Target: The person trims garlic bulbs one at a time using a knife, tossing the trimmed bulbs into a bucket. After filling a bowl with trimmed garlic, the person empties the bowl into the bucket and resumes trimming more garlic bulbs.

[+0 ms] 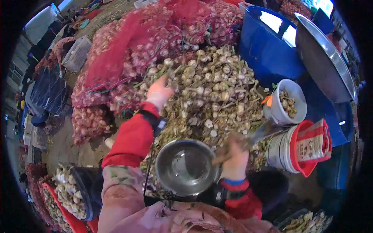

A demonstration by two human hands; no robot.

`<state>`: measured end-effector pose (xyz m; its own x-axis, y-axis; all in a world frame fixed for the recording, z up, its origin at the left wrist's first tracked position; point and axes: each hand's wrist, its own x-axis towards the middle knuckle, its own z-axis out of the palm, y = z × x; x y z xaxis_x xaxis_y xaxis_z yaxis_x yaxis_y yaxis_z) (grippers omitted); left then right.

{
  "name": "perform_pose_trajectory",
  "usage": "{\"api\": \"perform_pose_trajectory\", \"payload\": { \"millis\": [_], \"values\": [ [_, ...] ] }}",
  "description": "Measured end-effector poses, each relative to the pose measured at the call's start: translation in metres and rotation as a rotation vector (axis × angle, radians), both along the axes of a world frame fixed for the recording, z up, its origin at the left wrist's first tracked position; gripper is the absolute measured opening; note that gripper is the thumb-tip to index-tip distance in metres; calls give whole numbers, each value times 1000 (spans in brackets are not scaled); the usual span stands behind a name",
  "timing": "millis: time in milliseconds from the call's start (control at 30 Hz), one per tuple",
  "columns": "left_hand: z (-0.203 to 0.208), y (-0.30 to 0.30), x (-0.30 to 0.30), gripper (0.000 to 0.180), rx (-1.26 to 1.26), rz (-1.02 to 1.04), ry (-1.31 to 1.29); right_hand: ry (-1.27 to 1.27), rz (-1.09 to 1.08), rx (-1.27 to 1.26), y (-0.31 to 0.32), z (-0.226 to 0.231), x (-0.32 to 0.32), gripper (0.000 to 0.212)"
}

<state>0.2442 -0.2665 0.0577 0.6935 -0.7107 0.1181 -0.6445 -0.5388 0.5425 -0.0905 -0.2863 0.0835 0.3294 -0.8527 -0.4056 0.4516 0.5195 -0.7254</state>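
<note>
My left hand (159, 92) reaches to the near left side of a large heap of garlic bulbs (217, 75) with dry stems. A finger of it points toward the bulbs, and I see nothing held in it. Closer to me, my right hand (235, 161) is closed around a knife, its wooden handle (222, 156) sticking out to the left. The knife's grey blade (261, 133) extends up and right, smeared by motion. Between my forearms sits a round metal bowl (187, 167), shiny inside, with no garlic visible in it.
Red mesh sacks of garlic (128, 58) rise behind and left of the heap. On the right stand a white bucket (289, 103) with some garlic, a bucket with a red rim (307, 149), a blue tub (268, 46) and a large metal basin (326, 54). A tub of garlic (72, 190) is lower left.
</note>
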Motion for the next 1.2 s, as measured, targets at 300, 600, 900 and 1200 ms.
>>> {"api": "perform_pose_trajectory", "payload": {
  "millis": [300, 600, 900, 1200],
  "values": [
    [-45, -135, 8, 34, 178, 54, 32, 202, 316, -6, -11, -114, 16, 35],
    [-58, 143, -159, 76, -229, -62, 1310, -78, 646, 213, 26, -124, 31, 41],
    [-39, 231, -204, 70, -647, 57, 1100, -74, 1072, -354, 93, -84, 48, 48],
    [-21, 320, -195, 90, -376, 137, 578, 468, 1147, -1469, 157, -52, 63, 25]
  ]
}}
